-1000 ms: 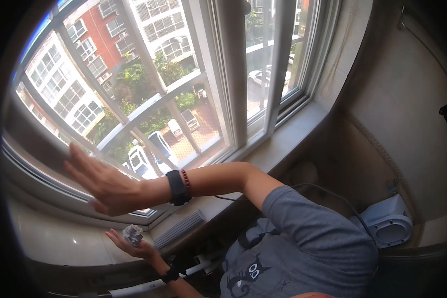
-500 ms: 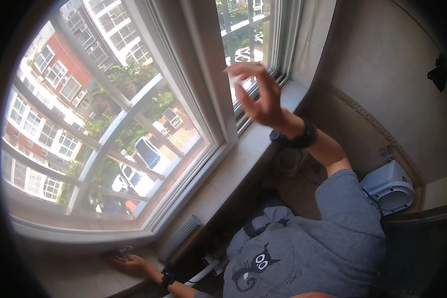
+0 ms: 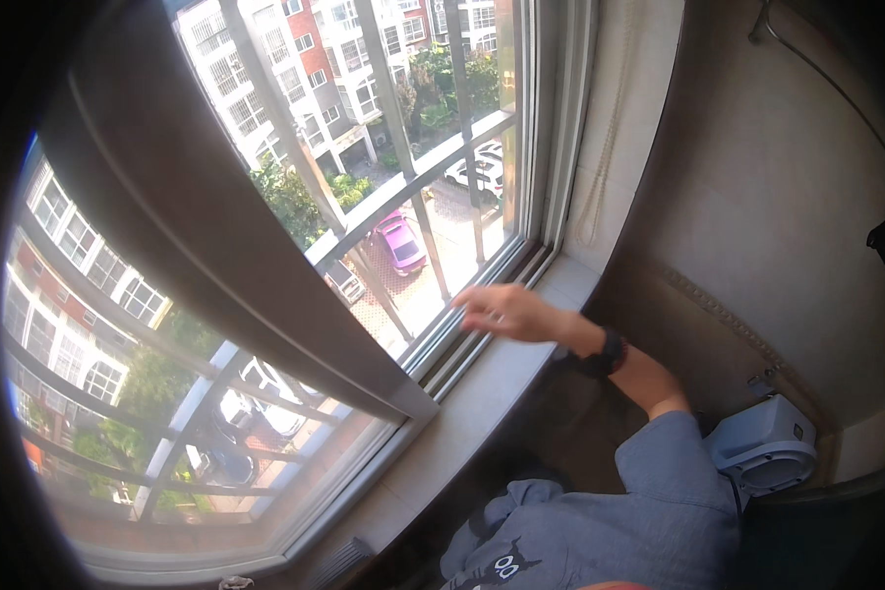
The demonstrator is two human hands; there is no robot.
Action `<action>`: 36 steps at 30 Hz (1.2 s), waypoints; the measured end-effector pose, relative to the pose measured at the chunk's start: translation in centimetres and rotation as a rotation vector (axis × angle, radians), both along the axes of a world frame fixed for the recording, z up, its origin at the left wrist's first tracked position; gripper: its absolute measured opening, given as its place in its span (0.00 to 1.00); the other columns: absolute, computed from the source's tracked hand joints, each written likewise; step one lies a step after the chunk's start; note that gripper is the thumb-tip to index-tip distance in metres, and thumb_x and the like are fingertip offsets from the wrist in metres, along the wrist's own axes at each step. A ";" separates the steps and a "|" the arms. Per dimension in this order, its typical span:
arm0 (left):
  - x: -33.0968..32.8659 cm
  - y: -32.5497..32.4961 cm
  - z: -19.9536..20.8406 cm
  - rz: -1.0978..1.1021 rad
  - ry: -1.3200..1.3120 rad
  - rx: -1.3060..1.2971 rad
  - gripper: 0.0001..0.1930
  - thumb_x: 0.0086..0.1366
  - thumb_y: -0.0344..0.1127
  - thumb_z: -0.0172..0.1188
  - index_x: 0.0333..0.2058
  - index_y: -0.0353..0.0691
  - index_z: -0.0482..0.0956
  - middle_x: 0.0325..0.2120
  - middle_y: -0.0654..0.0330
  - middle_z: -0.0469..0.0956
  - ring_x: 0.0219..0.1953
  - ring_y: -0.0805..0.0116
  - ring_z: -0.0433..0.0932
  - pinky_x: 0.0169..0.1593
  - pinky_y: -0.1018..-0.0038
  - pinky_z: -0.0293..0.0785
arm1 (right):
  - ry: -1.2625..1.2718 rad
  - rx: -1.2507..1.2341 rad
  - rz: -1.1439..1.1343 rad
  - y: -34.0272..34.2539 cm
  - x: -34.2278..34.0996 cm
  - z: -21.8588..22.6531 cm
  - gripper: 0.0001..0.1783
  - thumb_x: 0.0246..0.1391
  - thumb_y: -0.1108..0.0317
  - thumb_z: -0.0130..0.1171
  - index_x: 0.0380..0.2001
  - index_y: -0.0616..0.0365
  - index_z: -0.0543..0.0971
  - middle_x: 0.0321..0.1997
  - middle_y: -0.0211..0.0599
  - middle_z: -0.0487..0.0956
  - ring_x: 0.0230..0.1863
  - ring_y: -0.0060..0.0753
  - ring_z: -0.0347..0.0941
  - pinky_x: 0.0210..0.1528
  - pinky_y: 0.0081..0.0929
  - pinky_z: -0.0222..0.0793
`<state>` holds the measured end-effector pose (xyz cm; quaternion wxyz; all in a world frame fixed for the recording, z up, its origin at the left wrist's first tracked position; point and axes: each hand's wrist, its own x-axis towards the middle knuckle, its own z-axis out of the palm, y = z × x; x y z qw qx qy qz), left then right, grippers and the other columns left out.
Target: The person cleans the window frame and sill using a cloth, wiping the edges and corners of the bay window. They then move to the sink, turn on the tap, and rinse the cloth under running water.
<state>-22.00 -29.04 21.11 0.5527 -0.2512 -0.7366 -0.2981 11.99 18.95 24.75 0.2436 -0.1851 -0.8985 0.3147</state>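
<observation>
My right hand (image 3: 511, 313) reaches left over the lower track (image 3: 462, 346) of a sliding window. Its fingers are slightly bent and a little blurred, and nothing shows in their grip. A small pale spot, perhaps a ring, is on one finger. A dark watch or band (image 3: 613, 350) sits on that wrist. Left of the hand stands the upright edge of the window sash (image 3: 295, 256), and I cannot tell whether the fingers touch the track. My left hand is out of view. A small pale object (image 3: 236, 583) shows at the lower edge, partly cut off.
Metal bars (image 3: 393, 192) cross outside the opening, with parked cars beyond. A tiled sill (image 3: 472, 393) runs below the window. A ribbed grey piece (image 3: 339, 562) lies on it. A beaded cord (image 3: 600, 167) hangs at the right. A white appliance (image 3: 762, 447) stands lower right.
My right hand has come down from in front of the window to its lower track. My left hand has left the view. The view has turned toward the opening at the right.
</observation>
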 end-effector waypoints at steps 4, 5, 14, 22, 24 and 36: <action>-4.8 -1.4 -5.1 0.105 0.244 -0.207 0.29 0.68 0.51 0.45 0.55 0.30 0.60 0.48 0.43 0.67 0.43 0.49 0.73 0.41 0.58 0.74 | 0.091 0.335 0.389 -3.1 -8.2 -2.7 0.24 0.54 0.51 0.57 0.38 0.63 0.67 0.23 0.42 0.76 0.27 0.45 0.75 0.29 0.33 0.71; -3.8 0.9 -5.7 -0.134 0.135 -0.055 0.24 0.67 0.45 0.48 0.53 0.32 0.61 0.46 0.45 0.69 0.39 0.48 0.74 0.42 0.56 0.75 | 0.095 0.319 0.389 -3.0 -8.9 -3.0 0.23 0.54 0.52 0.57 0.36 0.63 0.66 0.20 0.44 0.74 0.25 0.48 0.74 0.27 0.35 0.69; -1.9 1.7 -15.4 0.426 0.324 -0.555 0.11 0.69 0.34 0.42 0.41 0.34 0.71 0.38 0.53 0.75 0.39 0.54 0.76 0.48 0.52 0.72 | 0.234 0.244 0.395 -4.4 -10.7 -3.9 0.20 0.52 0.58 0.60 0.29 0.62 0.63 0.13 0.44 0.72 0.19 0.51 0.74 0.20 0.35 0.68; 10.0 15.3 -0.9 -1.050 -0.722 -0.110 0.19 0.68 0.46 0.46 0.38 0.33 0.74 0.37 0.55 0.78 0.35 0.57 0.78 0.41 0.62 0.74 | 0.408 0.191 0.401 -6.9 -11.9 -4.4 0.18 0.53 0.63 0.60 0.31 0.61 0.61 0.15 0.44 0.73 0.21 0.52 0.75 0.21 0.35 0.71; 9.6 16.9 -2.2 -1.139 -0.647 0.070 0.21 0.67 0.48 0.48 0.39 0.31 0.72 0.39 0.52 0.76 0.39 0.57 0.77 0.45 0.61 0.73 | 0.428 0.138 0.356 -7.7 -12.3 -4.7 0.17 0.52 0.66 0.60 0.31 0.62 0.61 0.17 0.46 0.74 0.22 0.52 0.75 0.22 0.36 0.71; 18.0 29.2 3.7 -0.961 -0.213 -0.229 0.15 0.55 0.31 0.64 0.37 0.35 0.68 0.33 0.56 0.74 0.32 0.60 0.75 0.39 0.69 0.72 | 0.404 0.087 0.570 -2.8 -6.0 4.5 0.21 0.51 0.55 0.61 0.44 0.55 0.74 0.34 0.41 0.79 0.32 0.39 0.78 0.31 0.29 0.73</action>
